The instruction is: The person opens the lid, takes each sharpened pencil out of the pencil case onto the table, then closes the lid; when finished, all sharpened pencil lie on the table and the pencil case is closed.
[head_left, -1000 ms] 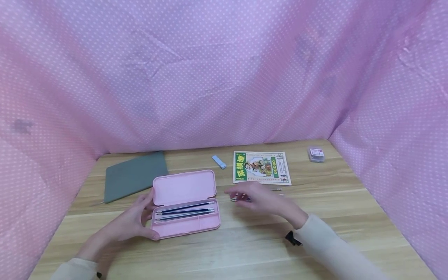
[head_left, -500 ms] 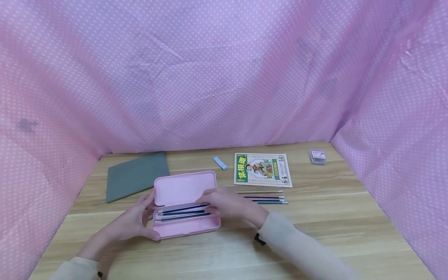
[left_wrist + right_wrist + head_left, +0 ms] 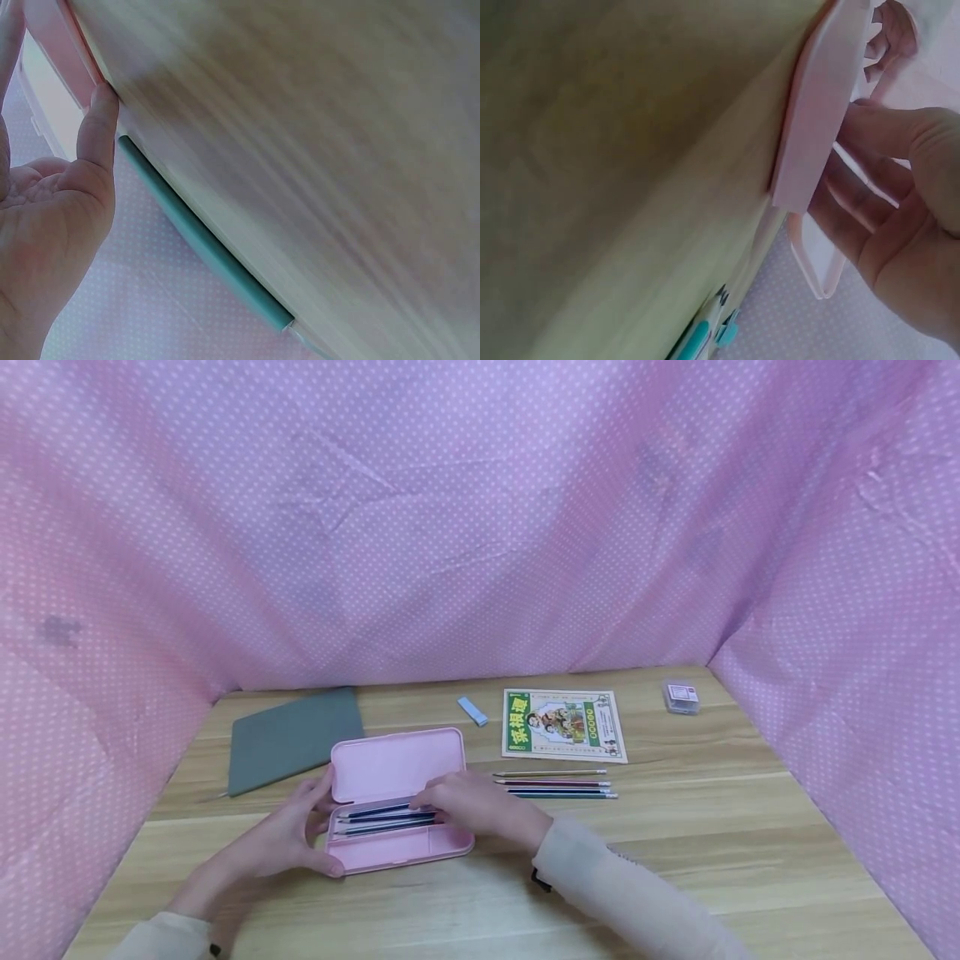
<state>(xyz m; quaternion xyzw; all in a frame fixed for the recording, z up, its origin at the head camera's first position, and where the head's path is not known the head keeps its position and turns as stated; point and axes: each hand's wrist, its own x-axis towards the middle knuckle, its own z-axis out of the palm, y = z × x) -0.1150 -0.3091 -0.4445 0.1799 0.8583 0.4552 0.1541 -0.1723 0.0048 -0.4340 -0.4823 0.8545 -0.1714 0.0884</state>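
An open pink pencil case (image 3: 395, 767) lies on the wooden table (image 3: 675, 827), with several dark pencils (image 3: 375, 817) in its tray. My left hand (image 3: 288, 837) grips the case's left end, thumb at the front corner and fingers by the lid. In the left wrist view, that hand's thumb (image 3: 97, 127) touches the pink case (image 3: 75, 52). My right hand (image 3: 476, 803) reaches into the right half of the tray and seems to pinch a pencil among those lying there. The right wrist view shows its fingers (image 3: 885, 210) curled inside the case (image 3: 821, 127); no pencil shows there.
Three loose pencils (image 3: 558, 783) lie on the table right of the case. Behind them is a green-bordered booklet (image 3: 562, 724), with a blue eraser (image 3: 472, 710) to its left and a small clear box (image 3: 680, 696) at far right. A grey notebook (image 3: 294, 737) lies back left. Pink dotted cloth (image 3: 480, 527) walls three sides.
My right hand has moved left, from the loose pencils on the table into the case's tray. The left hand has kept its hold on the case.
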